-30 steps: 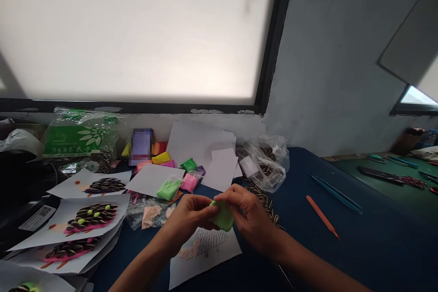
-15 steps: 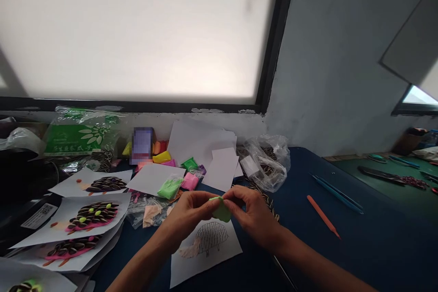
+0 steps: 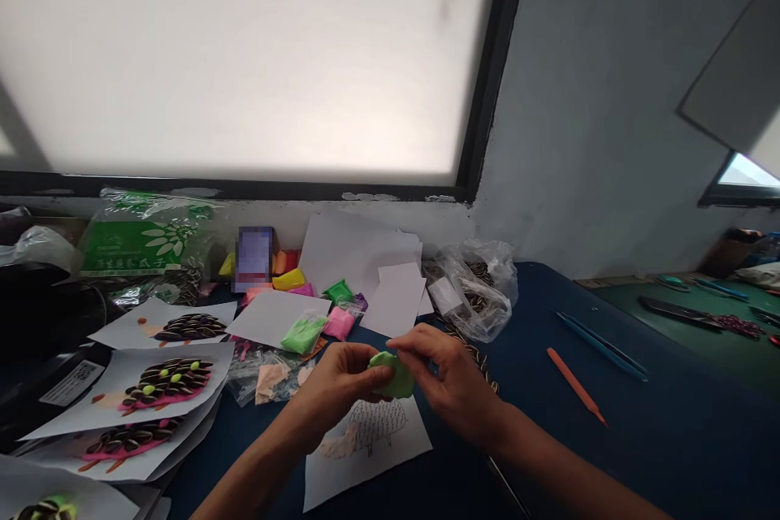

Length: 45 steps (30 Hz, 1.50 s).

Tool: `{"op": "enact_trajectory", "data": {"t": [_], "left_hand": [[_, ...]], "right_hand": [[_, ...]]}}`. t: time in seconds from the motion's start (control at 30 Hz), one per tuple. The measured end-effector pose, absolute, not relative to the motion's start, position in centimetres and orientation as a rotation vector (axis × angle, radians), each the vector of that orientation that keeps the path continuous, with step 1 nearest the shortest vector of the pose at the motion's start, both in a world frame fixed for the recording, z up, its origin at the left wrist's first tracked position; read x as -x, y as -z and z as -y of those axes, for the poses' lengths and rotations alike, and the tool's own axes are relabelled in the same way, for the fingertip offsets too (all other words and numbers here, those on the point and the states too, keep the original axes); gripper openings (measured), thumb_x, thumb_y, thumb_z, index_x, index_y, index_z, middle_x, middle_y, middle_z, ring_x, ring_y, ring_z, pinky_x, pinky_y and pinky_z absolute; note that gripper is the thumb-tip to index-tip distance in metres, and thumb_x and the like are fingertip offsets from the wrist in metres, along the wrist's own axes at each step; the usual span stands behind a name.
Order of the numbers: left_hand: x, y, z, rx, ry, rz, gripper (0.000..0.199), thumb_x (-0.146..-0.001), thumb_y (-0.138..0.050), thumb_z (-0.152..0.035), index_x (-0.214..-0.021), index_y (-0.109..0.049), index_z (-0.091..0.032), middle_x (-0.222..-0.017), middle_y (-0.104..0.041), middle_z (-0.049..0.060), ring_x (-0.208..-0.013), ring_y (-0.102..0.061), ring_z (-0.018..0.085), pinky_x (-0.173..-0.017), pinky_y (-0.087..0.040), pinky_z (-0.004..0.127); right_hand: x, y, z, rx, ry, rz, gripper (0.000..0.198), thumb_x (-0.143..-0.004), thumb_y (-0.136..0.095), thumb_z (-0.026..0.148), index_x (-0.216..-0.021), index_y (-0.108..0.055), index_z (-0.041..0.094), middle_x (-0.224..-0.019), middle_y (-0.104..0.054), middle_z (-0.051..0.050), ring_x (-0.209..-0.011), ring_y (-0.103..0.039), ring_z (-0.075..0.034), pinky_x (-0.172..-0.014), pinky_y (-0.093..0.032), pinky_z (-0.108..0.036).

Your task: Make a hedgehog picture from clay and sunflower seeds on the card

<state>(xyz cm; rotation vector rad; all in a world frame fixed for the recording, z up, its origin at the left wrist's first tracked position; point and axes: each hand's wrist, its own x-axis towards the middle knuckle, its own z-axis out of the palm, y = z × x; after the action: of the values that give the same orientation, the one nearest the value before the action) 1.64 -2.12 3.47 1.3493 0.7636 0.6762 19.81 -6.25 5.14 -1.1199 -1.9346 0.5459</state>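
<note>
A flattened piece of light green modelling clay [image 3: 399,379] is held above the table. My left hand [image 3: 348,374] pinches its left side between thumb and fingers. My right hand [image 3: 448,370] is closed at its right edge, with thumb and fingertips together against the clay; the exact contact is partly hidden. Below lies a white paper [image 3: 390,455] with a pencil-drawn hedgehog, whose head part carries pale peach clay [image 3: 341,443]. An opened bag of green clay [image 3: 303,334] and a pink clay packet [image 3: 339,322] sit beyond my left hand.
Finished hedgehog pictures [image 3: 167,383] of seeds and clay are stacked at left. A plastic bag of sunflower seeds [image 3: 481,292] stands behind my right hand. An orange clay tool [image 3: 576,386] and blue tweezers [image 3: 600,345] lie at right. Blank white papers [image 3: 359,252] lean against the wall.
The clay has turned and shows more of its flat face. My right fingers have shifted slightly up along its edge, while my left hand keeps its pinch.
</note>
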Motion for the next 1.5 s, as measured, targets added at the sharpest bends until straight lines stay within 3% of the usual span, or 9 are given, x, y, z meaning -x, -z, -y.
{"op": "enact_trajectory", "data": {"t": [0.1,0.4,0.57,0.7,0.87,1.0,1.13,1.33,1.5], "left_hand": [[-1.74,-3.64,2.19,-1.334,-0.676,-0.741,0.047,-0.064,-0.078,-0.055,-0.084,-0.072,-0.013,-0.076,-0.072,0.006,-0.071,-0.064,0.018,-0.066,-0.048,0.028],[-1.60,-4.21,2.24,-1.284,-0.719,-0.806,0.050,-0.060,-0.080,-0.057,-0.083,-0.072,-0.013,-0.076,-0.073,0.007,-0.071,-0.067,0.019,-0.068,-0.050,0.029],[-1.32,-4.17,2.14,-1.292,-0.727,-0.798,0.049,-0.066,-0.077,-0.057,-0.091,-0.072,-0.014,-0.083,-0.074,0.007,-0.075,-0.067,0.020,-0.073,-0.050,0.031],[-1.36,-4.11,2.05,-1.374,-0.717,-0.842,0.048,-0.072,-0.071,-0.058,-0.090,-0.075,-0.014,-0.085,-0.074,0.009,-0.081,-0.065,0.021,-0.072,-0.047,0.029],[-1.49,-4.04,1.97,-1.379,-0.786,-0.878,0.048,-0.069,-0.074,-0.054,-0.098,-0.076,-0.016,-0.089,-0.075,0.008,-0.083,-0.064,0.022,-0.072,-0.047,0.030],[-1.67,-3.93,2.14,-1.391,-0.788,-0.822,0.039,-0.071,-0.074,-0.051,-0.084,-0.077,-0.015,-0.078,-0.074,0.007,-0.074,-0.063,0.020,-0.068,-0.046,0.029],[-1.75,-3.81,2.28,-1.380,-0.788,-0.837,0.038,-0.072,-0.074,-0.051,-0.081,-0.076,-0.014,-0.073,-0.072,0.006,-0.070,-0.062,0.018,-0.065,-0.046,0.028],[-1.60,-3.87,2.25,-1.365,-0.773,-0.841,0.040,-0.074,-0.071,-0.052,-0.087,-0.076,-0.014,-0.077,-0.072,0.006,-0.072,-0.061,0.018,-0.065,-0.045,0.028],[-1.70,-3.94,2.38,-1.354,-0.735,-0.792,0.046,-0.070,-0.076,-0.051,-0.098,-0.074,-0.015,-0.082,-0.072,0.006,-0.074,-0.061,0.018,-0.065,-0.045,0.027]], "right_hand": [[-19.85,-5.13,6.26,1.044,-0.542,1.994,0.029,-0.098,-0.047,0.016,-0.116,-0.067,0.024,-0.101,-0.060,-0.006,-0.087,-0.060,-0.016,-0.074,-0.048,-0.027],[-19.83,-4.97,6.37,1.092,-0.463,1.974,0.030,-0.095,-0.048,0.016,-0.121,-0.064,0.021,-0.102,-0.063,-0.007,-0.087,-0.061,-0.017,-0.077,-0.049,-0.030],[-19.73,-4.87,6.34,1.213,-0.561,1.859,0.014,-0.091,-0.058,0.021,-0.098,-0.070,0.017,-0.087,-0.066,-0.004,-0.073,-0.060,-0.014,-0.065,-0.047,-0.026],[-19.70,-4.84,6.28,1.228,-0.587,1.818,0.013,-0.090,-0.058,0.020,-0.085,-0.069,0.017,-0.080,-0.065,-0.002,-0.071,-0.059,-0.014,-0.063,-0.045,-0.025],[-19.76,-4.89,6.22,1.220,-0.639,1.809,0.015,-0.091,-0.057,0.022,-0.086,-0.070,0.018,-0.080,-0.065,-0.002,-0.070,-0.058,-0.014,-0.061,-0.044,-0.025],[-19.64,-5.17,6.29,1.213,-0.654,1.814,0.015,-0.091,-0.058,0.022,-0.084,-0.070,0.018,-0.079,-0.064,-0.002,-0.069,-0.057,-0.013,-0.061,-0.043,-0.024],[-19.53,-5.39,6.32,1.189,-0.660,1.818,0.017,-0.092,-0.057,0.022,-0.083,-0.070,0.017,-0.080,-0.064,-0.002,-0.072,-0.057,-0.014,-0.062,-0.043,-0.025],[-19.52,-5.32,6.32,1.171,-0.709,1.774,0.016,-0.093,-0.057,0.026,-0.092,-0.071,0.018,-0.084,-0.065,-0.003,-0.075,-0.058,-0.014,-0.063,-0.044,-0.025],[-19.54,-5.20,6.33,1.158,-0.672,1.756,0.015,-0.091,-0.059,0.025,-0.083,-0.071,0.018,-0.078,-0.062,-0.001,-0.071,-0.056,-0.014,-0.063,-0.044,-0.025]]}}
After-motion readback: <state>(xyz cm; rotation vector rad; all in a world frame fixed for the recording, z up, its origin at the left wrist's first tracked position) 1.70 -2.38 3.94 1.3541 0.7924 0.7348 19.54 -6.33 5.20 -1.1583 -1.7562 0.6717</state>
